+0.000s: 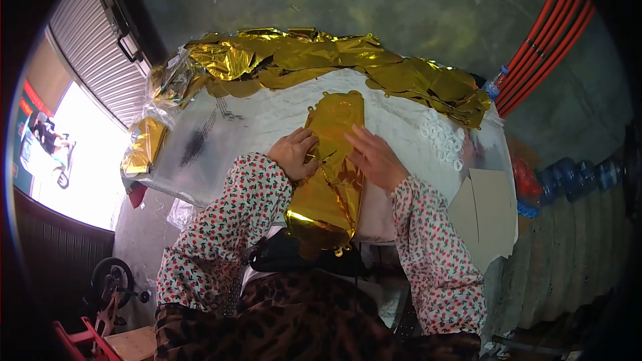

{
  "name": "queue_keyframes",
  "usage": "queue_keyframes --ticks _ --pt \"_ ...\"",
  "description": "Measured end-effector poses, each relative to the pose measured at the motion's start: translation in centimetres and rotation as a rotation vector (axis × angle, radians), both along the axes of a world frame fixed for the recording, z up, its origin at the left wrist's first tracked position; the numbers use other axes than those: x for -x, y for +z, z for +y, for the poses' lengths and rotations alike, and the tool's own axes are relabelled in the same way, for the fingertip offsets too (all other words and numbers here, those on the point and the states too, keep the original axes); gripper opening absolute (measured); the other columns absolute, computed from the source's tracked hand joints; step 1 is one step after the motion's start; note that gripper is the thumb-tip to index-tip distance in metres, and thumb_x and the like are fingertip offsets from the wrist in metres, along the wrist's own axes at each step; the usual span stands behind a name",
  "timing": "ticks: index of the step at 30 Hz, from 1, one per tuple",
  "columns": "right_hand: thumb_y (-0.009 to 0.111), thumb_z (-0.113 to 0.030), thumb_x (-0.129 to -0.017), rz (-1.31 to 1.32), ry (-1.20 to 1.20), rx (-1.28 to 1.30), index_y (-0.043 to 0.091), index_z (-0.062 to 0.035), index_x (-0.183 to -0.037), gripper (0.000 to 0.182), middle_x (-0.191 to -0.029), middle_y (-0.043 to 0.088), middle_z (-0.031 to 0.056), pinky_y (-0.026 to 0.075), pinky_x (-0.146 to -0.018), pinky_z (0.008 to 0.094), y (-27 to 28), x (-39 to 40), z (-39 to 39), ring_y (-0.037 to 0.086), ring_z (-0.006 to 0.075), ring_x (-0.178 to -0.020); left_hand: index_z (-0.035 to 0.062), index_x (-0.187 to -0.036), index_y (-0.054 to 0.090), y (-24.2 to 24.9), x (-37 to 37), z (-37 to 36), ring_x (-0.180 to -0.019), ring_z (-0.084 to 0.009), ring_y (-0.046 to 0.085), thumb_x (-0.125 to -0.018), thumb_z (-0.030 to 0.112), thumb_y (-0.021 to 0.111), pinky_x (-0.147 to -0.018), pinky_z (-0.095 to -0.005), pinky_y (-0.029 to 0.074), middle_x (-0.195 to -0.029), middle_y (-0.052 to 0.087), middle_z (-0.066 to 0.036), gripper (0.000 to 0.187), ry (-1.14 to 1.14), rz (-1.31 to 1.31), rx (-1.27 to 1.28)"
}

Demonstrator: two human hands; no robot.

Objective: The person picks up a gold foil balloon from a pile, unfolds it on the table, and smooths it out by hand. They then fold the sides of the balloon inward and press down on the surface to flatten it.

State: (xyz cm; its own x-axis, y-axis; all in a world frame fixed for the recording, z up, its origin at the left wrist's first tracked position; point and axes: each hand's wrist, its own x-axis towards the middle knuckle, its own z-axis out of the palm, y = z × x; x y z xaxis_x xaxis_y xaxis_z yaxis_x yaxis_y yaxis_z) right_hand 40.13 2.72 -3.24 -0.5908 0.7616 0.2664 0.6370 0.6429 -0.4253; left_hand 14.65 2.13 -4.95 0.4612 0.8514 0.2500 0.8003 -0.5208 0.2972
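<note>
- Well, from where I stand, the gold foil piece [328, 197] lies lengthwise in front of the person, its far end on the white-covered table [394, 107] and its near end reaching past the table's edge towards the lap.
- Left hand [294, 153]: fingers bent, resting at the left side of the foil; whether they pinch a fold or merely press, I can't tell, since the knuckles hide the tips.
- Right hand [378, 159]: loosely spread, fingers over the foil's right edge, not closed round anything.
- As I read it, the step in hand is flattening or lining up this one piece, which has creases running through its middle.
- The next move, I'd judge, calls for light, flat fingers working from the creases outward, with one hand steadying; foil this thin could wrinkle or slip towards the lap.
- More gold foil [301, 60] is heaped along the far edge, with white rings [441, 135] in a cluster to the right and cardboard [483, 210] nearer the person.
- No brand or wording can be read: the small bottle [496, 85] at the far right corner seems labelled, but too small to make out, and the dark marks [195, 146] at left look like strokes rather than letters.
</note>
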Motion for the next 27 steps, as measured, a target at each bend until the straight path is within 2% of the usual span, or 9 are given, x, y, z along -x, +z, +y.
queue_keyframes --ticks 5,11,13,17,27 --pt "0.041 -0.032 -0.098 -0.018 -0.028 -0.022 0.04 -0.0077 -0.138 0.047 -0.146 0.033 0.0165 0.023 -0.11 0.039 0.2 1.5 5.4 0.029 0.0321 -0.136 0.0017 -0.126 0.049 0.4 -0.1 0.0 -0.127 -0.0355 0.041 -0.078 0.032 0.066 -0.102 -0.0425 0.038 -0.134 0.046 -0.02 0.059 -0.001 0.003 0.026" --pt "0.034 -0.041 -0.098 -0.197 -0.005 0.024 0.033 -0.0124 -0.143 0.053 -0.151 0.025 0.0119 0.015 -0.113 0.0419 -0.2 4.5 8.2 0.02 0.0272 -0.14 0.004 -0.124 0.051 0.6 -0.2 -0.2 -0.128 -0.0355 0.04 -0.078 0.034 0.065 -0.104 -0.0432 0.035 -0.135 0.046 -0.019 0.057 0.023 -0.008 0.046" --pt "0.03 -0.046 -0.097 -0.321 -0.021 0.034 0.029 -0.016 -0.145 0.057 -0.152 0.023 0.0084 0.009 -0.115 0.0405 -0.3 4.9 8.0 0.016 0.022 -0.142 0.0032 -0.127 0.05 0.8 -0.2 -0.2 -0.13 -0.0358 0.038 -0.079 0.034 0.065 -0.105 -0.0427 0.034 -0.137 0.044 -0.02 0.058 0.028 0.005 0.084" --pt "0.032 -0.045 -0.098 -0.376 -0.011 -0.033 0.03 -0.0159 -0.145 0.056 -0.151 0.024 0.0102 0.011 -0.114 0.0417 -1.4 4.5 7.3 0.018 0.0251 -0.141 0.0024 -0.13 0.049 0.9 -0.3 -0.4 -0.132 -0.0364 0.035 -0.081 0.034 0.065 -0.106 -0.0426 0.033 -0.139 0.041 -0.021 0.06 0.037 0.014 0.103" --pt "0.031 -0.05 -0.096 -0.315 -0.026 -0.029 0.026 -0.0191 -0.146 0.059 -0.153 0.019 0.0074 0.008 -0.115 0.0398 -2.5 3.9 7.1 0.013 0.0213 -0.142 0.0017 -0.132 0.047 1.0 -0.1 -0.4 -0.133 -0.0373 0.034 -0.081 0.031 0.065 -0.107 -0.0415 0.033 -0.14 0.04 -0.023 0.061 0.022 -0.031 0.155"
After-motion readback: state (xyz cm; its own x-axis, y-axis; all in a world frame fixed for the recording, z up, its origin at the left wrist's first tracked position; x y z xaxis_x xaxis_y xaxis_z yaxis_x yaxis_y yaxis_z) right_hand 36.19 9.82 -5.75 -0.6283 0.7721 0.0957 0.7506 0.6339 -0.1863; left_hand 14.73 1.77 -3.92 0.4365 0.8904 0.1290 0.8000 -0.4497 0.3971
